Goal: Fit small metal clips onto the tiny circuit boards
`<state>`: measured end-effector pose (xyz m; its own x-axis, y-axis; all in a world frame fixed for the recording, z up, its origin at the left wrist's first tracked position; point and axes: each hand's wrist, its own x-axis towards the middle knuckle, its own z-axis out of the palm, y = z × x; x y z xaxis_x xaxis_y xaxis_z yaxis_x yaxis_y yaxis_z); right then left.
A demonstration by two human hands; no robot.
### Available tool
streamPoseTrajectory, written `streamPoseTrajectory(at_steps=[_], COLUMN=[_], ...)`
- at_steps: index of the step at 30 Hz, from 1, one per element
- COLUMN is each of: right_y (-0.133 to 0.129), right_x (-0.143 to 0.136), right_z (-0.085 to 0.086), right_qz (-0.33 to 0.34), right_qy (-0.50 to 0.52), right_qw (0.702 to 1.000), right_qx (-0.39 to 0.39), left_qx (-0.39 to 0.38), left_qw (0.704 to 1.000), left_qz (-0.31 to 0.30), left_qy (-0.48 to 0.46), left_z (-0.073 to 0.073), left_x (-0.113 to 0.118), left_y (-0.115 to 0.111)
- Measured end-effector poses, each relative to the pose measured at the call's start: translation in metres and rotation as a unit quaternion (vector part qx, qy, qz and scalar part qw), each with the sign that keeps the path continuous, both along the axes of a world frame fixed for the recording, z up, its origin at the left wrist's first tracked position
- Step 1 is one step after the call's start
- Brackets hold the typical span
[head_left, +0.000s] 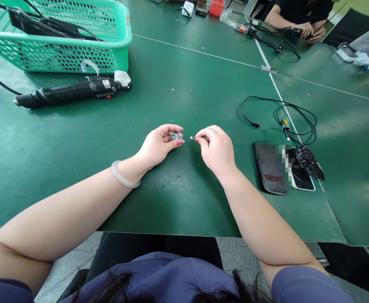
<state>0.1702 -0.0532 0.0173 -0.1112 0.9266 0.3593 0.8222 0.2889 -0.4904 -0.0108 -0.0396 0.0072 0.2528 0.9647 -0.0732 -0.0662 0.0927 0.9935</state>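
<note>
Just above the green table [178, 193], my left hand [157, 145] is closed around a small silver-grey part with an openwork face [176, 136], held between thumb and fingers. To its right, my right hand [216, 148] pinches a tiny pale metallic piece [192, 137] between thumb and forefinger. A short gap separates the two pieces. The exact kind of either is too small to make out, and the fingers cover part of each.
A green plastic basket [77, 52] with black cables stands back left, a black electric screwdriver [73, 90] before it. On the right lie a black phone [270, 168], a white phone [303, 179], a hair claw clip [309, 162] and a coiled cable [298, 107]. Another person's hands [312, 31] are at back right.
</note>
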Motion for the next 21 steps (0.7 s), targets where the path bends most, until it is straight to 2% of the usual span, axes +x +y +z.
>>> streamPoseTrajectory(at_steps=[4,7,12,21], right_y=[-0.01,-0.014,-0.013,-0.016], right_x=[-0.014,-0.022,-0.025,-0.025], right_z=[0.004,0.003,0.002,0.003], right_qz=[0.017,0.036,0.041,0.05], right_qy=[0.041,0.044,0.045,0.068], right_qw=[0.998,0.998,0.998,0.995], right_qx=[0.039,0.036,0.033,0.05], left_qx=[0.098,0.143,0.147,0.124], left_qw=[0.99,0.981,0.982,0.986], left_qz=[0.003,0.009,0.021,0.006], left_qy=[0.103,0.128,0.114,0.107], left_z=[0.001,0.002,0.003,0.005], left_x=[0.001,0.001,0.001,0.002], left_y=[-0.004,-0.007,-0.008,-0.009])
